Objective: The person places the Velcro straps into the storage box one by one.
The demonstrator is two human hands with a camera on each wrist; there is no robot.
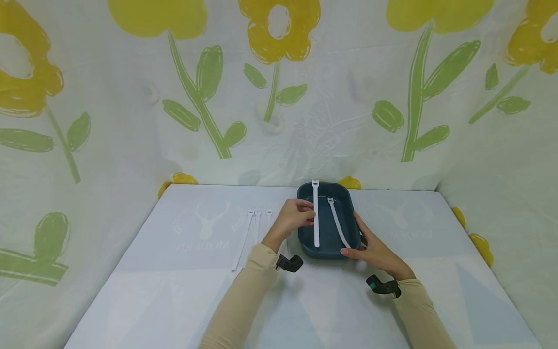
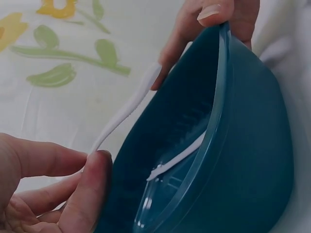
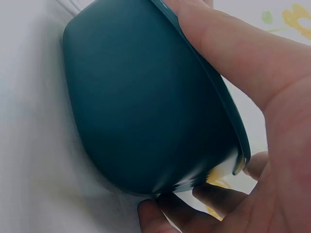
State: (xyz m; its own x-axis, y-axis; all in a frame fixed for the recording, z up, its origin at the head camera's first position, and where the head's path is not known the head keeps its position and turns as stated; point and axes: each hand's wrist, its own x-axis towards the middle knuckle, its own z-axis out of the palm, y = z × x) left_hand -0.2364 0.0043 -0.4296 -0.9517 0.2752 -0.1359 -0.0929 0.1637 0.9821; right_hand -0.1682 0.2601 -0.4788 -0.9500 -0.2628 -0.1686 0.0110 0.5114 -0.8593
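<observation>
With thumb and index finger, my left hand [image 1: 291, 220] pinches a white cable tie [image 1: 316, 235] that has a slotted head. In the head view the tie stands lengthwise over the dark teal basin [image 1: 322, 254]; in the left wrist view its strip [image 2: 127, 109] rises from the fingertips beside the basin's rim. A second white cable tie [image 1: 336, 220] lies inside, leaning against the basin's wall. My right hand [image 1: 378, 249] grips the basin's right near side, thumb over the rim and fingers round the outer wall [image 3: 131, 97].
Several more white cable ties [image 1: 242, 242] lie on the white table [image 1: 174, 291] to the left of the basin, partly behind my left forearm. A flower-printed sheet [image 1: 331, 121] hangs behind the table and along both sides.
</observation>
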